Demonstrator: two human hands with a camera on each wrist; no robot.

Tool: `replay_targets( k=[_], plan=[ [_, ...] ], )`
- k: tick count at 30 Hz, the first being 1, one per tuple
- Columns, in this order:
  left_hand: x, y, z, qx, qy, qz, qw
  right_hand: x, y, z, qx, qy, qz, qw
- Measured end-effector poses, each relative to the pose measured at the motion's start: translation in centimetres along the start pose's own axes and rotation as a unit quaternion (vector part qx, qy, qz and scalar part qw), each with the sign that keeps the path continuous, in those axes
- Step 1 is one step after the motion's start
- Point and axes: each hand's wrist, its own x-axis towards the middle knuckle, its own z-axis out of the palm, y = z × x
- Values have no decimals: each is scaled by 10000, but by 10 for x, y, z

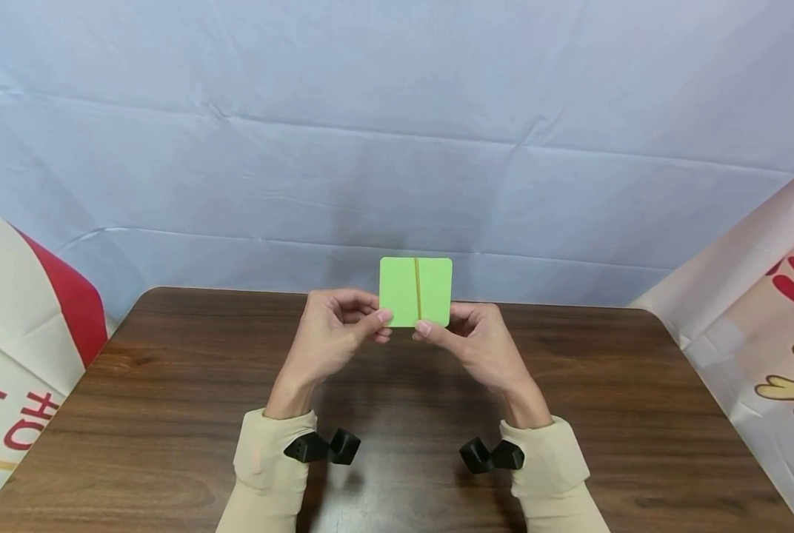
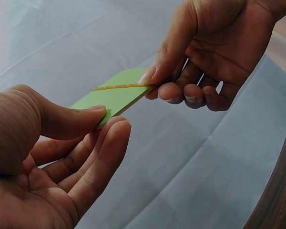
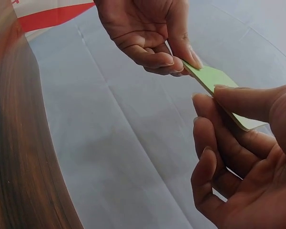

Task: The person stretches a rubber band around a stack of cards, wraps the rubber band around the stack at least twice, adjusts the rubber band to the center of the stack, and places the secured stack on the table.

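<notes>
Both hands hold up a thin stack of light green cards (image 1: 398,292) with rounded corners, above the far part of the table. A yellow rubber band (image 1: 418,285) runs around the stack near its middle. My left hand (image 1: 333,333) pinches the lower left corner, thumb on the face towards me and fingers behind. At the lower right edge my right hand (image 1: 484,344) pinches the stack, its thumb tip (image 2: 148,76) right at the band. In the right wrist view the card stack (image 3: 210,78) shows its thin side edge, and the right thumb covers the band there.
A dark wooden table (image 1: 170,414) with rounded corners lies below the hands. Behind it hangs a creased pale blue cloth (image 1: 397,148). Printed cloths flank the table, one with a red band (image 1: 70,296) at left. Black devices (image 1: 324,447) sit at both cuffs.
</notes>
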Motion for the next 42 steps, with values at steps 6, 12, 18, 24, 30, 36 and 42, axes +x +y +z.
replay_targets(
  k=[6, 12, 18, 24, 30, 36, 42],
  plan=[
    [0, 0, 0, 63, 62, -7, 10000, -1, 1, 1, -109, 63, -1, 9999],
    [0, 1, 1, 65, 89, -17, 9999, 0, 2, 4, -92, 172, -84, 9998],
    [-1, 0, 2, 90, 69, -31, 9999, 0, 3, 7, -52, 213, -152, 9996],
    [0, -1, 4, 65, 29, -20, 10000, 0, 2, 10, 44, 198, -92, 9998],
    [0, 0, 4, 127, 15, -35, 9999, 0, 1, 10, 17, 146, -81, 9999],
    [-1, 1, 2, 146, -45, -139, 9998, -1, -1, 9, 96, 124, 51, 9999],
    [0, 2, 1, 140, -109, -185, 9997, 0, 0, 8, 112, 138, 118, 9998]
  ],
)
